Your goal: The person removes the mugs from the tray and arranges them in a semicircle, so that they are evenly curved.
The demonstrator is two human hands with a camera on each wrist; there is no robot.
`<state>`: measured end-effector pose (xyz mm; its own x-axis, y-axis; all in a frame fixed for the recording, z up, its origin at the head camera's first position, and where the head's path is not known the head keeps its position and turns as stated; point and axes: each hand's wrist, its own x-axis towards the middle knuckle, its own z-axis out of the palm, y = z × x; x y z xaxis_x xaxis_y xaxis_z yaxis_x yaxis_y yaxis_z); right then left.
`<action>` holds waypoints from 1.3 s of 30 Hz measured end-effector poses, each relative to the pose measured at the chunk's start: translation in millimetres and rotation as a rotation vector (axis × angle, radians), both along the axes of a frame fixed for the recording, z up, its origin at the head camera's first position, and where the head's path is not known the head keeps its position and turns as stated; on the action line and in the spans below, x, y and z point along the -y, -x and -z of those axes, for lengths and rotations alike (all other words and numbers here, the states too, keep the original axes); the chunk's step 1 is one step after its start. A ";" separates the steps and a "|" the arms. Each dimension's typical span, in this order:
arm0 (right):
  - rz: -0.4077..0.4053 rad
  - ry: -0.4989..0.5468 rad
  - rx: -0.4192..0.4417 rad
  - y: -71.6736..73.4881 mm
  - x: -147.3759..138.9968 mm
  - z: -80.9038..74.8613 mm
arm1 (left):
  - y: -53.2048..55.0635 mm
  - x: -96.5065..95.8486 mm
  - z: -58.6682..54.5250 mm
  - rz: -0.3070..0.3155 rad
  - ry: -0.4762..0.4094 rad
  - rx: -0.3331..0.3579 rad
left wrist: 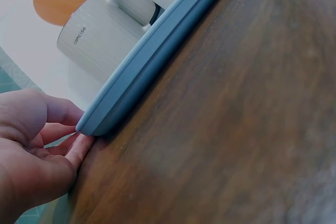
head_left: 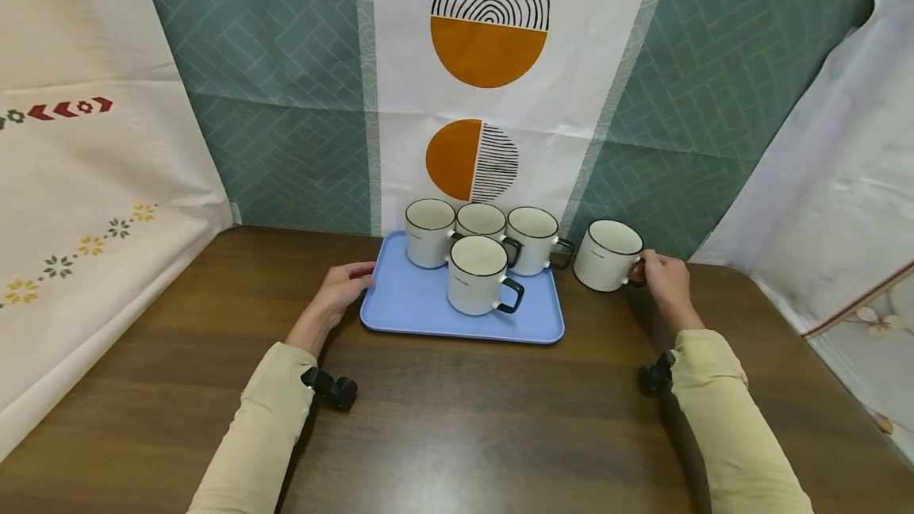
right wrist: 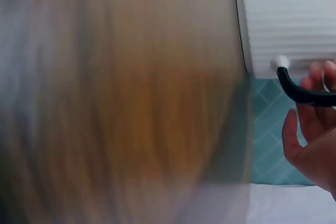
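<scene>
Right of the blue tray (head_left: pixel 407 304), whose long axis runs left to right, the right hand (head_left: pixel 666 282) curls its fingers round the right-pointing handle (right wrist: pixel 304 96) of a mug (head_left: pixel 605 258), cut off in the right wrist view. The left hand (head_left: pixel 344 289) pinches the tray's left end.

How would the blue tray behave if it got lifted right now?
The blue tray is probably stiff, since its rim runs straight. It may feel heavier at the far side, where three of its four mugs stand.
</scene>
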<state>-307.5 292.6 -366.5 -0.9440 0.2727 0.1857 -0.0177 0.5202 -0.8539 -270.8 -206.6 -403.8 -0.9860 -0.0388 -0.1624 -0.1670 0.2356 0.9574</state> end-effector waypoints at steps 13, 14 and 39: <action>-0.101 -0.117 -0.064 -10.2 2.8 -33.5 | -0.5 -0.7 -0.2 -0.012 0.002 0.006; -0.108 -0.130 -0.083 -10.9 5.7 -37.1 | -0.5 -0.9 -0.2 -0.014 0.002 0.005; -0.587 0.222 0.050 -30.0 123.0 -24.2 | -0.6 -1.3 -0.5 -0.015 0.005 -0.002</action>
<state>-277.6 169.6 -342.3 -0.9542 -0.2667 0.1359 -0.2038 0.2462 -0.9475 -270.2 -205.3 -403.3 -0.9857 -0.0540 -0.1598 -0.1681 0.2382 0.9566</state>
